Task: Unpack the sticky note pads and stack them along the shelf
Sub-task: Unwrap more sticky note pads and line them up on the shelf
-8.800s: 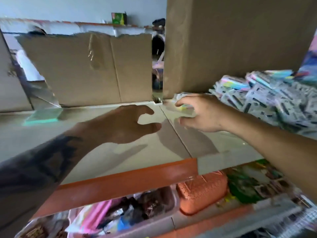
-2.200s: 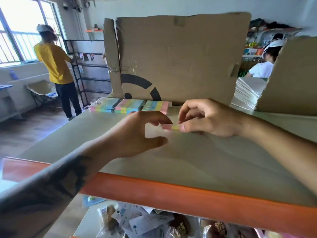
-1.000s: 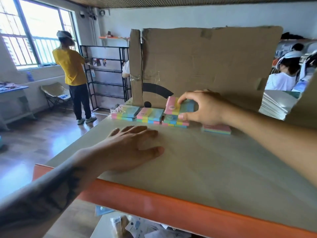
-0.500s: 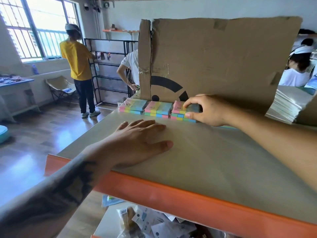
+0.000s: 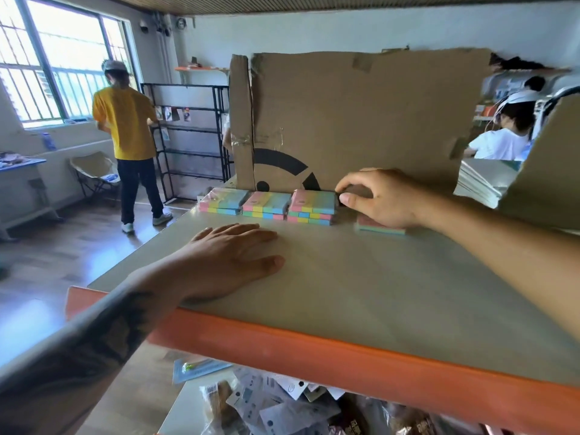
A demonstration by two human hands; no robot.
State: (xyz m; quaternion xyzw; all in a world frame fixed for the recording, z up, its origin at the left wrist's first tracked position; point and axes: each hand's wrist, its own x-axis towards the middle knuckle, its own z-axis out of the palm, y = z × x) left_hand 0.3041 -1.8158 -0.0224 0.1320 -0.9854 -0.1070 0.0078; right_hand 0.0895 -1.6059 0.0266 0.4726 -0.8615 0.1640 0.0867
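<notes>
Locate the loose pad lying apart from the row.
Head view, right of centre: the loose pad lies flat under the right hand, just right of the two-high stack.

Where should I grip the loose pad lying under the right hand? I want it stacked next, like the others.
Take the loose pad by its two short ends, coming from above with the right hand. It lies flat on the shelf, apart from the row, so both ends are free; its far part is hidden under the hand.

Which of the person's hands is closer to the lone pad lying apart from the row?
Right. The right hand hovers just over the lone pad; the left hand lies flat on the shelf, well nearer the camera.
</notes>
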